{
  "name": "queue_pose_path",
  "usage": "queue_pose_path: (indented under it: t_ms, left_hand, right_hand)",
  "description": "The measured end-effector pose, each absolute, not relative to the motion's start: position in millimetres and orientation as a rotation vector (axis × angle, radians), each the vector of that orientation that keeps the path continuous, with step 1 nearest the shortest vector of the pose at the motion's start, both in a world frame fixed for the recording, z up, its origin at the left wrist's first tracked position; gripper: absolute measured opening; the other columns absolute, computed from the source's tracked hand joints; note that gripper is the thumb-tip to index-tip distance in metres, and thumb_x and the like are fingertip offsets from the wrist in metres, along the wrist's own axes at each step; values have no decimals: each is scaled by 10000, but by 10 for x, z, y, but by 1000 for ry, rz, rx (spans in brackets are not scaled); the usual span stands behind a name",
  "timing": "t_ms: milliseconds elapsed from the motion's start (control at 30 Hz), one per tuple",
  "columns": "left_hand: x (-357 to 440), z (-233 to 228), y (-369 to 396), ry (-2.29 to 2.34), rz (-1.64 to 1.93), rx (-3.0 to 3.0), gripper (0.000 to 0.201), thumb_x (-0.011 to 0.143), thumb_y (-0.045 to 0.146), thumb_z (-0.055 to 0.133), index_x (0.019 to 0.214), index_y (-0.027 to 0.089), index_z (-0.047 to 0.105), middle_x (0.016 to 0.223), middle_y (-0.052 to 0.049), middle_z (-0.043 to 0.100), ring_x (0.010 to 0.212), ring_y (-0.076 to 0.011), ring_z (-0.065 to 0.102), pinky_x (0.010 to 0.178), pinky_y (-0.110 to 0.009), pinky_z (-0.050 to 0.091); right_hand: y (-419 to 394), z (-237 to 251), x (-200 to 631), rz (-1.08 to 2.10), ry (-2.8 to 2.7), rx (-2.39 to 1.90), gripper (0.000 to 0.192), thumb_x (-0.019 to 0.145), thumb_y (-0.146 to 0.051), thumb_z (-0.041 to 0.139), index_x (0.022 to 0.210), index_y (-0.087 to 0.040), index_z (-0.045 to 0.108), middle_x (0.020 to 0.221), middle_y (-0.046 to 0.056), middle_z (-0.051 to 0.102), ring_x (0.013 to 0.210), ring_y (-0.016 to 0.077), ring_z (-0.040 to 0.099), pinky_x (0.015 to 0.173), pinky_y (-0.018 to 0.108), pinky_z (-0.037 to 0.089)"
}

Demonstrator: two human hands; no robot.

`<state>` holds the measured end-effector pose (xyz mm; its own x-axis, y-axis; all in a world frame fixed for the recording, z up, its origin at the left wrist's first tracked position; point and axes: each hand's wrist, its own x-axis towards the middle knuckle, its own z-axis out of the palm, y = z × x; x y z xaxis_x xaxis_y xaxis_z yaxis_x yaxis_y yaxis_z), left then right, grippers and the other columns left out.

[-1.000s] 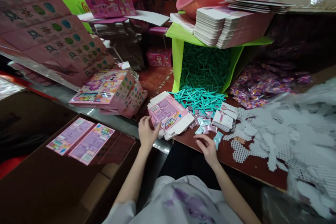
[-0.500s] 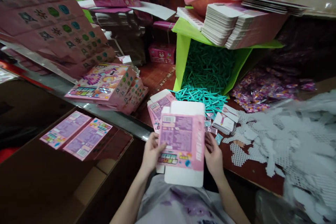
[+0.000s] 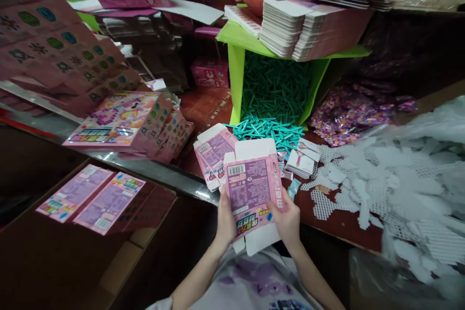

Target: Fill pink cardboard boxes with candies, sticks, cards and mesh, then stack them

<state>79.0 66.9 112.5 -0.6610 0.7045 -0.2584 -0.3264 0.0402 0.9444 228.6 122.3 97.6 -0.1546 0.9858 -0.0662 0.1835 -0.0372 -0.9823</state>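
Note:
A pink and purple folding carton (image 3: pixel 250 186) is held in front of my body, printed back facing me, with its white end flaps spread out at top and bottom. My left hand (image 3: pixel 225 220) grips the carton's left edge. On the other side my right hand (image 3: pixel 286 218) holds the right edge, its thumb lying across the printed face. Just beyond, more flat pink cartons (image 3: pixel 214 150) lie overlapped on the table. Behind the carton, a heap of teal plastic sticks (image 3: pixel 267 131) spills from a green box (image 3: pixel 236 82).
Small white cards (image 3: pixel 301 162) and white perforated pieces (image 3: pixel 345 193) lie to the right, beside bags of colourful beads (image 3: pixel 356 116). At left are stacked pink boxes (image 3: pixel 116 121) and a cardboard box (image 3: pixel 145 247) holding cartons. Stacked cards (image 3: pixel 281 26) sit atop the green box.
The carton has turned slightly and come into a firmer two-handed hold. My right thumb has moved onto its face. The view has shifted a little to the right.

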Motion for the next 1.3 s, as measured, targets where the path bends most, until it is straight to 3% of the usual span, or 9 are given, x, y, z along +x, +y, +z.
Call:
queue_pose_path:
  t_ms: [300, 467, 600, 733, 800, 900, 1033, 1200, 1300]
  left_hand:
    - [770, 758, 898, 1598, 1671, 614, 597, 837, 631, 379, 1085, 139, 609, 1129, -87, 632, 1113, -241, 542, 1000, -369, 389]
    - [712, 632, 864, 1482, 1661, 597, 398, 780, 519, 568, 938, 156, 612, 931, -49, 673, 849, -205, 613, 789, -322, 474]
    - [823, 619, 725, 1212, 1422, 582, 342, 691, 393, 693, 896, 133, 610, 810, -51, 675, 714, -186, 618, 693, -298, 478]
    - [889, 707, 702, 1192, 1396, 808, 562, 666, 331, 693, 1177, 178, 516, 1177, -103, 583, 904, -212, 599, 776, -318, 474]
    - [881, 739, 761, 1326, 1503, 987, 680, 644, 340, 692, 1265, 204, 451, 1281, -100, 503, 1014, -234, 549, 855, -336, 442]
    - [890, 748, 899, 1466, 1495, 1132, 376, 777, 398, 536, 1055, 151, 596, 1021, -81, 615, 925, -216, 549, 853, -330, 414]
    - [979, 700, 1088, 1516, 1507, 1018, 338, 862, 310, 365, 804, 150, 658, 849, -60, 642, 852, -191, 560, 833, -307, 403]
    - [1069, 504, 1260, 1287, 1550, 652, 546, 677, 171, 448, 1218, 210, 504, 932, -14, 645, 726, -145, 557, 656, -246, 425]
    - [1090, 376, 1316, 1222, 1510, 631, 404, 618, 166, 479, 1001, 160, 606, 733, 9, 612, 582, -115, 496, 534, -211, 372]
  right_hand:
    - [1152, 898, 2366, 1401, -1337, -1268, 437, 735, -373, 686, 1094, -130, 625, 1047, 100, 679, 918, 264, 638, 803, 353, 532]
    - [1181, 849, 2463, 1726, -1359, -1191, 302, 740, -405, 673, 864, -130, 684, 825, 89, 707, 748, 259, 651, 680, 363, 539]
    - [1395, 817, 2662, 1589, -1171, -1097, 534, 703, -344, 724, 1190, -206, 551, 1084, 69, 656, 955, 242, 624, 848, 369, 505]
    - [1509, 764, 2804, 1583, -1217, -1106, 694, 706, -307, 727, 1320, -277, 404, 1215, 49, 575, 1067, 218, 567, 894, 335, 470]
    - [1533, 719, 2835, 1619, -1348, -1136, 569, 701, -327, 731, 1218, -250, 504, 1126, 48, 606, 968, 215, 589, 811, 312, 482]
    - [1589, 657, 2828, 1505, -1507, -1158, 241, 777, -408, 638, 869, -186, 623, 834, 23, 613, 752, 174, 558, 662, 264, 434]
    - [1665, 620, 2773, 1474, -1494, -1177, 373, 846, -435, 517, 576, -180, 486, 570, -23, 455, 555, 130, 423, 528, 249, 324]
    - [1581, 553, 2719, 1408, -1334, -1206, 227, 834, -369, 515, 977, -207, 583, 913, 26, 617, 846, 187, 566, 717, 272, 432]
    - [1538, 464, 2713, 1450, -1155, -1096, 423, 806, -331, 557, 1208, -255, 449, 1079, 41, 612, 968, 198, 587, 816, 309, 458]
